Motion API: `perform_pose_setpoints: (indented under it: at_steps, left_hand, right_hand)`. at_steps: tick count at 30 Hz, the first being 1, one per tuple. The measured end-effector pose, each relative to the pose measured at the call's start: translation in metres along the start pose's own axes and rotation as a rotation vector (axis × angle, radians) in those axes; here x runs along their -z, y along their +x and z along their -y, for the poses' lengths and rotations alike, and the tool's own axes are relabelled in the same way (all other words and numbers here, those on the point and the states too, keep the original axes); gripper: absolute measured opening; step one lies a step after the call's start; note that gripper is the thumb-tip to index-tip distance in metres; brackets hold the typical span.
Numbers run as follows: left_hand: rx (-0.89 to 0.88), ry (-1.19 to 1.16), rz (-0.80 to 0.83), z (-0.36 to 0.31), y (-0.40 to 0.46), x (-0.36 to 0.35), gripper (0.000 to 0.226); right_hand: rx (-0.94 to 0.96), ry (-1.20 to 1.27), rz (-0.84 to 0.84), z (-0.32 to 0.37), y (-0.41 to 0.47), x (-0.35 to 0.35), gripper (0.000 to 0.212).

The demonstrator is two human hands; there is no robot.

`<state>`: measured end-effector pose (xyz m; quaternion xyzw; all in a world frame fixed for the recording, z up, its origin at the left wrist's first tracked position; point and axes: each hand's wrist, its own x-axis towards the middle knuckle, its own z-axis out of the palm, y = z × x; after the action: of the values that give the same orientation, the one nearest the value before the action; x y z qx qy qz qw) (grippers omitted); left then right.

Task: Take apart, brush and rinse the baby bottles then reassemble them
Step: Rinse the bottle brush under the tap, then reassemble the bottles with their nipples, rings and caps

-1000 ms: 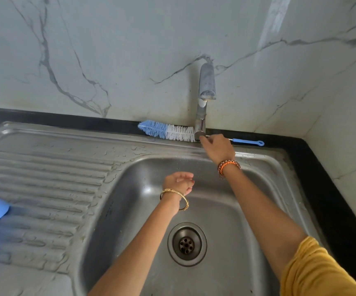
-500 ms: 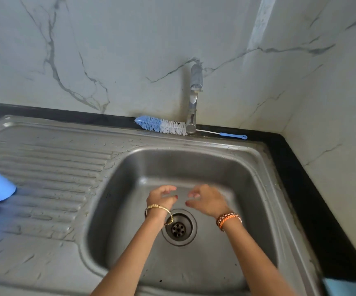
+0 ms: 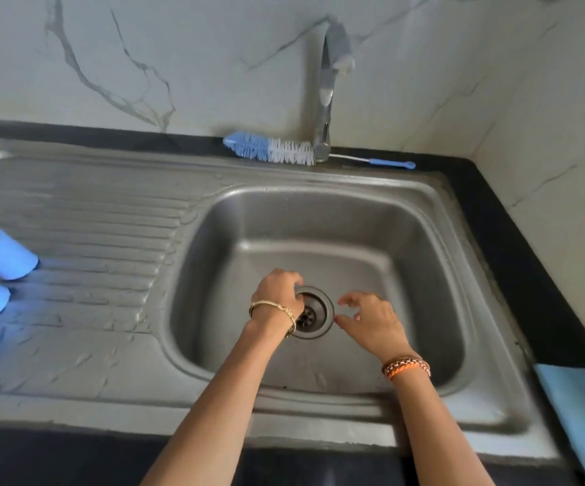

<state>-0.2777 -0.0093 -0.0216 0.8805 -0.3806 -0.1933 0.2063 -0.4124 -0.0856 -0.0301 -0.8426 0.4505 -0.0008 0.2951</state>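
Stainless steel sink [image 3: 434, 212], drainboard to the left, black counter, marble-look wall. Both hands low in the basin over the drain [image 3: 314, 315]: left hand [image 3: 279, 292] with fingers curled, apparently holding nothing (fingertips hidden); right hand [image 3: 371, 319] spread loosely, empty. Bottle brush [image 3: 270, 150] on the back rim behind the tap [image 3: 324, 110], long axis left to right, bristles left, well beyond either hand. Pale blue bottle parts [image 3: 2, 254], blurred, on the drainboard's far left edge; nearer the left hand. Blue cloth [image 3: 582, 412] at right.
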Motion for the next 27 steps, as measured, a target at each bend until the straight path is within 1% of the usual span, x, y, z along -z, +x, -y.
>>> perform_pose_setpoints:
  at_steps: [3, 4, 7, 8, 9, 10, 11, 12, 13, 14, 16, 17, 18, 19, 20, 21, 22, 23, 24, 25, 27]
  left_hand:
    - [0.009, 0.043, -0.033, 0.002, 0.000, -0.001, 0.019]
    - [0.007, 0.057, -0.040, 0.001, 0.000, 0.000, 0.021]
    - [-0.019, 0.107, -0.013, 0.000, 0.000, 0.000, 0.028]
    - [-0.026, 0.123, 0.010, -0.001, 0.000, 0.001, 0.028]
    - [-0.031, 0.150, 0.054, 0.000, 0.000, 0.001, 0.028]
    - [-0.030, 0.179, 0.115, 0.002, 0.000, 0.000, 0.029]
    - [-0.020, 0.189, 0.167, 0.006, -0.002, -0.002, 0.032]
    - [-0.004, 0.188, 0.194, 0.009, -0.004, -0.002, 0.037]
    - [0.009, 0.153, 0.176, 0.011, -0.004, 0.000, 0.036]
    - [0.019, 0.099, 0.131, 0.012, -0.006, 0.004, 0.031]
    - [0.009, 0.013, 0.005, 0.014, -0.009, 0.010, 0.026]
    - [-0.013, -0.006, -0.001, 0.013, -0.013, 0.012, 0.027]
    - [-0.039, -0.025, 0.029, 0.013, -0.017, 0.013, 0.031]
    - [-0.065, -0.045, 0.071, 0.015, -0.025, 0.016, 0.038]
    - [-0.088, -0.064, 0.103, 0.018, -0.031, 0.018, 0.045]
    - [-0.093, -0.087, 0.096, 0.024, -0.039, 0.023, 0.051]
    - [-0.083, -0.121, 0.059, 0.031, -0.043, 0.029, 0.053]
    - [-0.069, -0.170, 0.005, 0.038, -0.048, 0.038, 0.052]
    - [-0.049, -0.222, -0.049, 0.047, -0.053, 0.049, 0.050]
    - [-0.031, -0.276, -0.089, 0.053, -0.058, 0.059, 0.046]
    - [-0.006, -0.385, -0.162, 0.067, -0.067, 0.080, 0.040]
  right_hand:
    - [0.010, 0.036, -0.119, 0.006, 0.010, -0.002, 0.014]
    - [0.016, 0.035, -0.165, 0.009, 0.010, -0.001, 0.012]
    - [0.071, 0.041, -0.277, 0.016, 0.008, 0.000, 0.025]
    - [0.088, 0.043, -0.267, 0.017, 0.007, 0.001, 0.025]
    - [0.106, 0.026, -0.217, 0.016, 0.006, 0.002, 0.023]
    - [0.117, -0.012, -0.118, 0.015, 0.005, 0.001, 0.018]
    - [0.114, -0.063, 0.013, 0.013, 0.003, -0.002, 0.022]
    - [0.100, -0.110, 0.109, 0.010, 0.002, -0.005, 0.031]
    - [0.083, -0.107, 0.116, 0.010, -0.001, -0.008, 0.034]
    - [0.069, -0.073, 0.048, 0.012, -0.005, -0.008, 0.030]
    - [0.071, -0.011, -0.203, 0.021, -0.012, -0.006, 0.017]
    - [0.088, -0.017, -0.261, 0.026, -0.014, -0.005, 0.018]
    - [0.108, -0.051, -0.218, 0.029, -0.013, -0.004, 0.022]
    - [0.129, -0.112, -0.094, 0.034, -0.015, -0.004, 0.027]
    - [0.126, -0.190, 0.066, 0.038, -0.015, -0.003, 0.034]
    - [0.117, -0.250, 0.176, 0.043, -0.018, -0.003, 0.044]
    - [0.097, -0.261, 0.211, 0.047, -0.020, -0.002, 0.051]
    - [0.090, -0.217, 0.179, 0.052, -0.020, 0.000, 0.055]
    - [0.111, -0.158, 0.110, 0.061, -0.024, 0.001, 0.058]
    - [0.147, -0.109, 0.037, 0.071, -0.027, 0.004, 0.059]
    - [0.221, -0.053, -0.049, 0.094, -0.032, 0.004, 0.061]
